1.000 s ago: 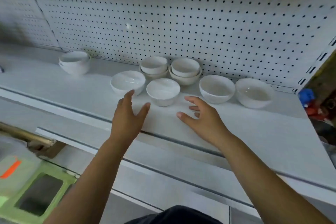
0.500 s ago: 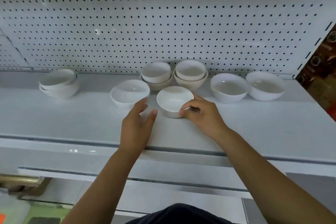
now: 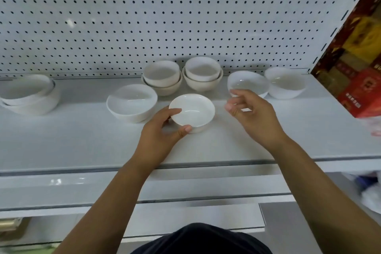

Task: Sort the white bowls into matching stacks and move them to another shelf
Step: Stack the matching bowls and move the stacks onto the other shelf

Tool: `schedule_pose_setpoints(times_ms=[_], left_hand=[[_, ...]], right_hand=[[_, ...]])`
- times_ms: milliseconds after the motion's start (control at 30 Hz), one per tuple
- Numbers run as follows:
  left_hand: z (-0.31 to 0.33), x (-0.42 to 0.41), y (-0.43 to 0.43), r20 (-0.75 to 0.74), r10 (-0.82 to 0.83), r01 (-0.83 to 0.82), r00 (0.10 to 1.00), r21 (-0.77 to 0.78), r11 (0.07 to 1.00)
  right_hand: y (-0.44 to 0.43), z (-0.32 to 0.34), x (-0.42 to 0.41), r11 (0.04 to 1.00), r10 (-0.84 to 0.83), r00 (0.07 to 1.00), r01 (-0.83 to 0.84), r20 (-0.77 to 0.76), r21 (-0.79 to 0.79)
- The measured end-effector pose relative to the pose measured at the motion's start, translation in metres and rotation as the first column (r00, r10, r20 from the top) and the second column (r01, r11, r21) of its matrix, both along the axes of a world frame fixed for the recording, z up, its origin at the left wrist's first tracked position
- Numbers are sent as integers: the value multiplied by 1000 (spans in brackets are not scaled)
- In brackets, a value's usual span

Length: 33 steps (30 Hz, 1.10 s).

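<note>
The small bowl [image 3: 192,109], white and shallow, is in front of the others on the shelf [image 3: 82,140], tipped toward the camera and held at its rim by the left hand [image 3: 158,136]. Just left of it stands a wide bowl [image 3: 132,101], and behind them are 2 upright stacks of 2 deeper bowls, the left pair [image 3: 162,77] and the right pair [image 3: 203,74]. 2 more wide bowls, the near-right bowl [image 3: 250,82] and the far-right bowl [image 3: 285,82], stand side by side at the right, and a blurred stack [image 3: 28,95] sits far left.

shop: pegboard [image 3: 185,16] shelving, boxed goods [image 3: 354,64]

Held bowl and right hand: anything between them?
Nothing. The head view shows only bare shelf between the held bowl and the right hand.
</note>
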<state>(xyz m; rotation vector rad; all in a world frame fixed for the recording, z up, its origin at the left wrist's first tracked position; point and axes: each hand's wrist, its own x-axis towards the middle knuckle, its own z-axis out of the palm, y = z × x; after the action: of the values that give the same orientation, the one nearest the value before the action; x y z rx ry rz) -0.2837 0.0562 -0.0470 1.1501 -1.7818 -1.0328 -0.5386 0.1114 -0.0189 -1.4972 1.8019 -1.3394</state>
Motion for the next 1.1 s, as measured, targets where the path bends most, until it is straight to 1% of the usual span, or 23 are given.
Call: schedule_pose_setpoints(times_ms=[67,200,333,433,567,667,767,833,933,1033,1100], left_hand=[[-2,-1,0,-9,16,-16,1000,-4,1000],[-3,-1,3,1,13,-13,1000,-45,999],[-5,-2,4,46,35,-30,998,-98,995],[-6,-4,6,95,53,-37,994,-162,986],[-9,-7,7,144,134,-99,980,-224,970],[-9,-8,10,136,227,-177,964,-302,937],[-8,-11,20,130,269,-197,954,-402,894],[-7,-18,30,84,245,-194,966,-394,899],[-4,-38,47,15,158,-145,987,-320,936],[2,-67,58,-16,34,-37,999,-231,972],[3,-85,58,-14,-39,37,999,-164,986]], right_hand=[[4,1,-10,993,-117,992,117,-48,-5],[6,-2,-26,957,-270,957,279,-107,82],[-4,-11,-31,930,-313,932,339,-181,138],[-12,-18,-33,929,-336,926,356,-169,100],[-19,-22,-38,931,-363,923,363,-128,-19],[-11,-21,-40,932,-362,930,362,-59,-16],[10,-22,-41,946,-323,946,322,4,28],[25,-22,-43,957,-287,958,285,32,48],[42,-19,-49,972,-229,971,225,62,67],[54,-18,-54,984,-164,982,157,89,81],[58,-17,-60,993,-91,992,83,91,81]])
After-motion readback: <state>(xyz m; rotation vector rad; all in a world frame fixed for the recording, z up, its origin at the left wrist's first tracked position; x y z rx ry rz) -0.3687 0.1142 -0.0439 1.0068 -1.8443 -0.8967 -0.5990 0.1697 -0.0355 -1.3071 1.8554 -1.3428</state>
